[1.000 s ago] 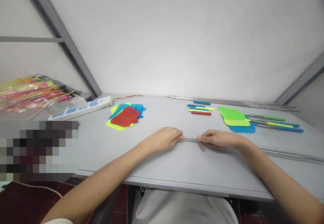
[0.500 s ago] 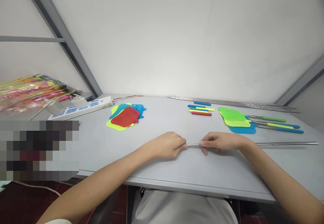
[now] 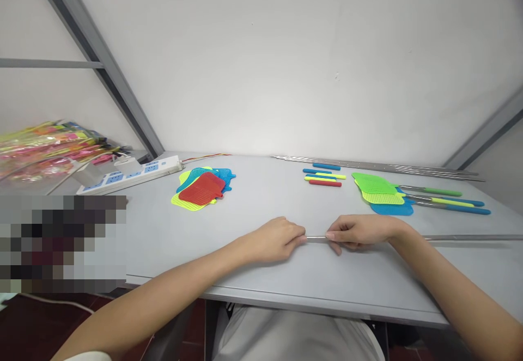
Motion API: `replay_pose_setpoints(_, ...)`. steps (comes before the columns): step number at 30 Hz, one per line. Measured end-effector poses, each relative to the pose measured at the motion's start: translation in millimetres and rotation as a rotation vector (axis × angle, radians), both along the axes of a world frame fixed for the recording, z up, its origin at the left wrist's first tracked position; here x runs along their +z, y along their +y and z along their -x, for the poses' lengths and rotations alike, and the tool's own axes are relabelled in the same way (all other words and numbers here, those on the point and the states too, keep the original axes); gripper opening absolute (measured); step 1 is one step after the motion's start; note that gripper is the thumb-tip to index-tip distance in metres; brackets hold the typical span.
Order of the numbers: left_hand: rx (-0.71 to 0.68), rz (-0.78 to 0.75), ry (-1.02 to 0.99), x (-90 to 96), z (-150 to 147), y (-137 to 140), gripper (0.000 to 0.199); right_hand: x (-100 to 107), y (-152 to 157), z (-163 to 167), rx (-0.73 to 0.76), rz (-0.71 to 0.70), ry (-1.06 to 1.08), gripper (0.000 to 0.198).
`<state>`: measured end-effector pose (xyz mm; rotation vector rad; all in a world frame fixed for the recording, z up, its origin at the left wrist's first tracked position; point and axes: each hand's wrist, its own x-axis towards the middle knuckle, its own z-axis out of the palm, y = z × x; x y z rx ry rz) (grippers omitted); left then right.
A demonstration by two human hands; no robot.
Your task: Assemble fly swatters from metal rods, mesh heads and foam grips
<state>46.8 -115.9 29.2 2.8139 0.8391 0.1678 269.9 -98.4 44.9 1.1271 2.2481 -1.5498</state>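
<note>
A thin metal rod lies level just above the grey table, running out to the right edge of view. My left hand is closed round its left end, which the fingers hide. A short way to the right, my right hand pinches the same rod between thumb and fingers. A bare stretch of rod shows between the two hands. Beyond my right hand lie assembled fly swatters with a green head, a yellow head and a blue head.
Loose swatter heads, a red one on top, lie at left. Coloured handle grips and long metal rods lie at the back. A power strip and bagged bundles are far left, near a blurred-out patch.
Both hands have shifted slightly right and a little nearer to me, with the rod moving along. Its right end now reaches the edge of view.
</note>
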Motion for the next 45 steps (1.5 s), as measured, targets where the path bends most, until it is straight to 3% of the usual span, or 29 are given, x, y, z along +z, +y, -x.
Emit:
replay_pose_setpoints(4,0.0,0.055,-0.001,2.9,1,0,0.032,-5,-2,1,-0.038,0.205,0.037,0.04)
replay_pose_setpoints(7,-0.003,0.056,0.001,3.2,0,-1,0.032,-7,-2,2,-0.04,0.259,0.063,0.039)
replay_pose_setpoints(21,-0.004,-0.053,0.021,-2.3,-2,-2,0.028,-13,-2,10,-0.088,0.211,0.092,0.041)
replay_pose_setpoints(31,0.007,-0.045,-0.001,-4.6,-4,-2,0.028,-9,0,10,-0.086,0.255,0.123,0.039)
replay_pose_setpoints(45,0.057,0.03,-0.124,4.7,1,6,0.029,-6,-1,12,-0.203,0.196,0.172,0.041)
